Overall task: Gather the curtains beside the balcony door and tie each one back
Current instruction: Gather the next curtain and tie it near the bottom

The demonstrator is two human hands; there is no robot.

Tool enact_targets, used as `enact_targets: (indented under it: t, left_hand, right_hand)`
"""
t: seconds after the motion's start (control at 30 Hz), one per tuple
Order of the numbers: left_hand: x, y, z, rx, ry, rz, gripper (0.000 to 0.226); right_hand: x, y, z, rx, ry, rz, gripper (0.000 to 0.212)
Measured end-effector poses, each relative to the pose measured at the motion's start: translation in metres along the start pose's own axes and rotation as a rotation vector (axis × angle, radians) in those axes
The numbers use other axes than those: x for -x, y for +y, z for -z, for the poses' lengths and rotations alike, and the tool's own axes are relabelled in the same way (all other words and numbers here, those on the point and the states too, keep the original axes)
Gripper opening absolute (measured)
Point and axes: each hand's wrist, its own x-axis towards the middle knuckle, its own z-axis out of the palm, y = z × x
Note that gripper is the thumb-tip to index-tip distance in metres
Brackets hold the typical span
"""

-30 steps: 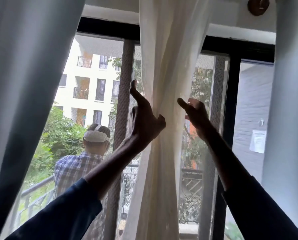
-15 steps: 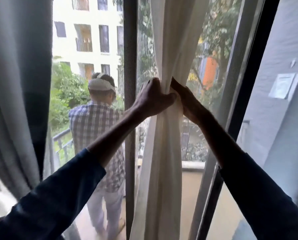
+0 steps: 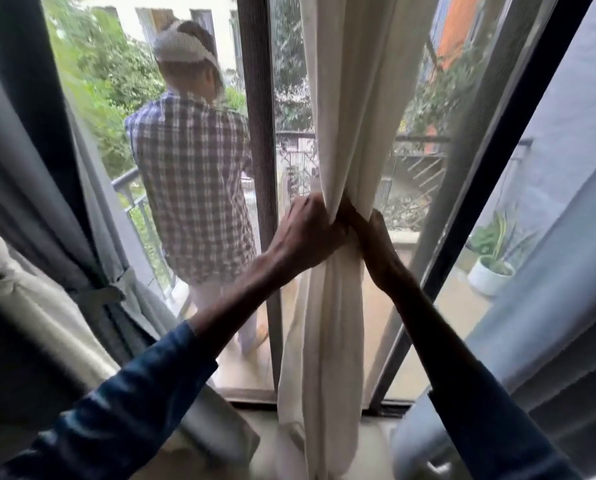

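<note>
The left hand [image 3: 310, 233] and right hand [image 3: 376, 237] are both clenched around the cream curtain [image 3: 341, 133], bunching it into a rope between them; no tie on it yet. Far left of the hands, the grey curtain [image 3: 30, 168] already wears a tie [image 3: 99, 296]. Right of them, another grey drape [image 3: 549, 289] looks untied.

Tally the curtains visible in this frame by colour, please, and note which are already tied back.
Cream curtain: 1, bunched in the left hand and right hand, not tied.
Grey curtain: 2, left one tied with a grey tieback, right one hanging loose.
Total: 3 curtains, 1 tied.
</note>
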Motion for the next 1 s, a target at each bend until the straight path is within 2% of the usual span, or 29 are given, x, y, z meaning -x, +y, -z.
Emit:
enact_targets:
  t: [0.07, 0.17, 0.27, 0.3, 0.47, 0.5, 0.57, 0.67, 0.73, 0.83, 0.93, 1.0]
  left_hand:
    - [0.015, -0.007, -0.014, 0.005, -0.084, 0.014, 0.017]
    - [0.027, -0.017, -0.030, -0.019, -0.176, 0.067, 0.033]
    - [0.030, -0.026, -0.041, 0.005, -0.273, 0.061, 0.011]
    - [0.030, -0.028, -0.044, 0.032, -0.286, 0.057, 0.013]
    - [0.044, -0.025, -0.068, 0.127, -0.399, 0.035, 0.065]
    - [0.048, -0.022, -0.073, 0.131, -0.454, 0.027, 0.068]
    - [0.055, -0.020, -0.078, 0.137, -0.538, -0.009, 0.073]
    - [0.058, -0.036, -0.079, 0.222, -0.557, -0.029, 0.102]
    - [0.060, -0.052, -0.081, 0.275, -0.563, -0.075, 0.111]
    - [0.063, -0.067, -0.081, 0.345, -0.518, -0.161, 0.110]
    - [0.065, -0.075, -0.087, 0.344, -0.458, -0.144, 0.106]
    - [0.066, -0.079, -0.092, 0.331, -0.424, -0.136, 0.104]
  right_hand:
    - [0.012, 0.021, 0.004, 0.017, 0.012, -0.031, 0.018]
    - [0.024, 0.045, 0.010, 0.031, -0.011, -0.059, 0.022]
    - [0.031, 0.062, 0.017, 0.027, -0.103, -0.071, 0.034]
    - [0.032, 0.065, 0.021, 0.027, -0.128, -0.074, 0.042]
    - [0.029, 0.067, 0.037, 0.073, -0.239, -0.171, 0.096]
    - [0.029, 0.066, 0.038, 0.051, -0.219, -0.189, 0.098]
    - [0.027, 0.063, 0.040, 0.018, -0.143, -0.196, 0.087]
    - [0.026, 0.064, 0.047, -0.003, -0.080, -0.195, 0.047]
    - [0.024, 0.069, 0.051, -0.027, -0.075, -0.210, 0.037]
    - [0.022, 0.077, 0.055, -0.106, -0.126, -0.261, 0.053]
    - [0.023, 0.080, 0.056, -0.141, -0.180, -0.289, 0.071]
    - [0.024, 0.082, 0.059, -0.196, -0.153, -0.296, 0.070]
